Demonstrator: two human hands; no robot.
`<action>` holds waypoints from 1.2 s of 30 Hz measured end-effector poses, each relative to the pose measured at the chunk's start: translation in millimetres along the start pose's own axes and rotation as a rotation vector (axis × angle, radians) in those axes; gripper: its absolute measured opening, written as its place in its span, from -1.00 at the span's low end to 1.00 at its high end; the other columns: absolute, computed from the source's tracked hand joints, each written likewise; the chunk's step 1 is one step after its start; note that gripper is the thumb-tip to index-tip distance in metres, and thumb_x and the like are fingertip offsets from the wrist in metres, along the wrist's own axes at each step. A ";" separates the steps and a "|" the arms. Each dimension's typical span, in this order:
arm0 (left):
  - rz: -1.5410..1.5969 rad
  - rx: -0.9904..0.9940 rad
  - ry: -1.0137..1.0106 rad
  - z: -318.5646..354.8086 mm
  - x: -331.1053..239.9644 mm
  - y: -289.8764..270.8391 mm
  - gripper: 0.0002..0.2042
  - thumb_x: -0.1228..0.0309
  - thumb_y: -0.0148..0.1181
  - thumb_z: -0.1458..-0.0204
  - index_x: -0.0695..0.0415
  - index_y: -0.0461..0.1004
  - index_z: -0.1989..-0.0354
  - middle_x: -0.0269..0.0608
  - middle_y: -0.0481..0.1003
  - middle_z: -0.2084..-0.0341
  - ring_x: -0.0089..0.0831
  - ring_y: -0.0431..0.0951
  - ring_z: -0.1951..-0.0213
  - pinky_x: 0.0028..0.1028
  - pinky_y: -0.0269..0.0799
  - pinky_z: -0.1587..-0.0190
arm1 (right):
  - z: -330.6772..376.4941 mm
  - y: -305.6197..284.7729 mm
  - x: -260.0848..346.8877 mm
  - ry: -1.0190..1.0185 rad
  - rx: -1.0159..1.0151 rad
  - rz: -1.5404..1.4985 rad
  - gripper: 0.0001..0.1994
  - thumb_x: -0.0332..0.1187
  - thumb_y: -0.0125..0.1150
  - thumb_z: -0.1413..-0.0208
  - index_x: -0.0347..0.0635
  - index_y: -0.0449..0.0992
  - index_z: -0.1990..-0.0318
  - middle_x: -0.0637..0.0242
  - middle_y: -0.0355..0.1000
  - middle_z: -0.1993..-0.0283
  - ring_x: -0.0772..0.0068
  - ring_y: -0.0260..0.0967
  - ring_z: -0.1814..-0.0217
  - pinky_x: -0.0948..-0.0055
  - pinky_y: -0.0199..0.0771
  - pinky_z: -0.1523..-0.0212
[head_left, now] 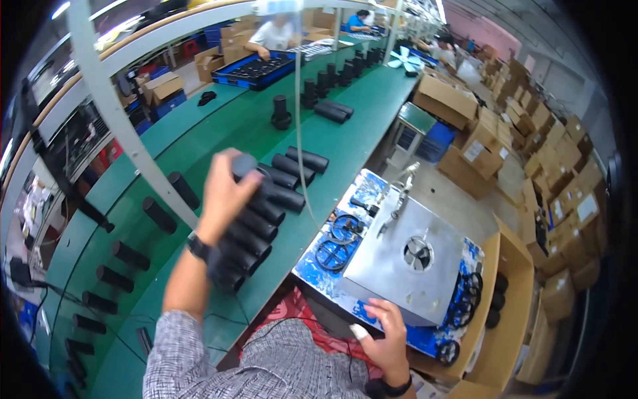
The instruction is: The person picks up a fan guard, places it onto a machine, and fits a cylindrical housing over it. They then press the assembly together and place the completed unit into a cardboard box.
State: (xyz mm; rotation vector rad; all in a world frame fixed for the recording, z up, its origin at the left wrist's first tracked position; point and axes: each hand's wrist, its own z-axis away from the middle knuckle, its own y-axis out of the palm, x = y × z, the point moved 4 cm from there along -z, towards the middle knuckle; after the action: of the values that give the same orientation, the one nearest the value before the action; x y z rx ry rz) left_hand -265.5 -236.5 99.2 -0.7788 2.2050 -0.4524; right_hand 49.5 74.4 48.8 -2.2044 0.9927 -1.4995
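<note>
A black cylinder (244, 166) was gripped at its end by the left hand (222, 193); it was judged rigid, light, smooth. The metal box (405, 263) edge was held by the right hand (384, 336).

long green table (372, 113) runs from the near left to the far end. a row of black cylindrical tubes (259, 219) lies side by side on it near its right edge; the left hand (226, 193) rests on the top of that row. further black tubes (126, 256) lie spaced apart along the left part of the table. upright black cylinders (329, 80) stand farther back. a blue tray (256, 70) sits at the far left edge. right of the table, a flat metal plate (405, 263) lies on a blue-patterned stand (319, 276), with black wire rings (339, 239) on the stand's left part. the right hand (385, 332) touches the plate's near edge. stacked cardboard boxes (551, 173) stand on the floor at right.
</note>
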 end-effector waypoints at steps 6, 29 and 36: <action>-0.771 0.232 0.333 -73.8 266.9 59.6 -0.41 0.20 0.32 -0.23 0.45 0.39 -0.26 0.41 0.41 -0.24 0.30 0.40 -0.28 -0.03 0.37 -0.35 | 113.5 -46.8 -75.4 0.717 -0.233 -0.170 -0.73 -0.44 0.51 -0.13 -0.21 0.66 0.02 0.34 0.60 0.10 0.59 0.51 0.22 0.54 0.54 0.20; 0.611 0.512 0.015 188.2 -131.9 56.0 -0.90 0.61 0.18 -0.24 0.26 0.55 0.11 -0.14 0.49 0.13 -0.30 0.50 0.03 -0.41 0.39 -0.12 | 203.9 -153.2 -119.9 0.814 -0.622 0.468 -0.71 -0.49 0.42 -0.16 -0.20 0.56 -0.03 0.17 0.49 0.04 0.31 0.50 0.07 0.40 0.53 0.06; 1.401 1.250 -0.466 238.9 -261.1 143.0 -0.62 0.44 0.16 -0.39 0.27 0.36 -0.31 -0.21 0.53 -0.05 -0.44 0.56 -0.06 -0.37 0.49 -0.19 | 118.1 -86.3 -66.9 0.554 -0.559 -0.528 -0.56 -0.53 0.32 -0.30 -0.23 0.34 -0.27 0.29 0.47 0.01 0.58 0.41 0.05 0.55 0.47 0.02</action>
State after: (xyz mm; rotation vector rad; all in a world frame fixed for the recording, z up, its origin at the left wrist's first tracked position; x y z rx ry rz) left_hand -2.4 23.0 3.7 1.1429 1.1404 -0.6276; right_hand 173.6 166.3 4.0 -2.6346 1.1478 -2.4091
